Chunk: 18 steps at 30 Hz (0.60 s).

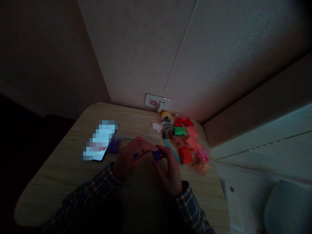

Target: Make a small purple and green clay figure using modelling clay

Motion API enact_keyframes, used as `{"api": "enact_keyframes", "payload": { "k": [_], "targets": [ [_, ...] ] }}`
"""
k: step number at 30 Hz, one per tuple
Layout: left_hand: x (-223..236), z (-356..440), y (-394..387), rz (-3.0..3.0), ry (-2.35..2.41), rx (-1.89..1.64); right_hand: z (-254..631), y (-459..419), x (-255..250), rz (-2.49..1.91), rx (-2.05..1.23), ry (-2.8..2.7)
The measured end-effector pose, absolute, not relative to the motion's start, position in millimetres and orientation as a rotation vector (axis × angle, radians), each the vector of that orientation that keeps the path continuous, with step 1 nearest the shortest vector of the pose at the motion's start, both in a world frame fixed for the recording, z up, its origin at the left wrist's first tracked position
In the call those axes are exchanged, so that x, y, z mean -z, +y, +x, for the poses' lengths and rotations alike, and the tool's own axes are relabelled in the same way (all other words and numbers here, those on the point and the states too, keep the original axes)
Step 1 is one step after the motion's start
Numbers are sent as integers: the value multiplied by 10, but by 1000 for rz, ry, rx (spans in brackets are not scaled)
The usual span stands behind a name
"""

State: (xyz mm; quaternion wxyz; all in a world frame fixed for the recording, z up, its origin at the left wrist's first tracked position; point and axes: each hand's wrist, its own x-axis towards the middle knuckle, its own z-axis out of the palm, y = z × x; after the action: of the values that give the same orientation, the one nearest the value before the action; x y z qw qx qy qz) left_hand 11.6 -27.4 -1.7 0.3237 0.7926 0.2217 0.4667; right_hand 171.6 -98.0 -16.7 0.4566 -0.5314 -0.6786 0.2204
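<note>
Apparently only partly shaped, the small, uneven purple clay-like lump [156,155] is out in the fingers, while a purple packet [114,146] lies at its nine o'clock. The left hand [133,152] enters from seven o'clock, its fingers stretched toward three, tips at the lump; I cannot tell if its grip is closed. From five o'clock, the right hand [172,172] pinches the lump. Coloured soft packets [185,155] lie between one and four o'clock, apparently unused.

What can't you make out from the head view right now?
All in the head view:
- Purple piece: exact shape, small and partly covered by the right hand.
- Dark spot on the left hand: too small and dim.
- Phone screen: pixelated.
- Pale-blue object: cut off by the edge.
</note>
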Motion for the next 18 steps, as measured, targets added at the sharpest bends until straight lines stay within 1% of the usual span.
{"api": "enact_keyframes", "payload": {
  "k": [6,11,18],
  "targets": [
    [50,103,-235,1743,727,-1091,1705,-969,158,-1317,-556,-1663],
    [92,141,-229,1575,691,-961,1703,-967,144,-1304,-561,-1676],
    [80,159,-234,1437,691,-912,1704,-969,143,-1298,-560,-1691]
  ]
}}
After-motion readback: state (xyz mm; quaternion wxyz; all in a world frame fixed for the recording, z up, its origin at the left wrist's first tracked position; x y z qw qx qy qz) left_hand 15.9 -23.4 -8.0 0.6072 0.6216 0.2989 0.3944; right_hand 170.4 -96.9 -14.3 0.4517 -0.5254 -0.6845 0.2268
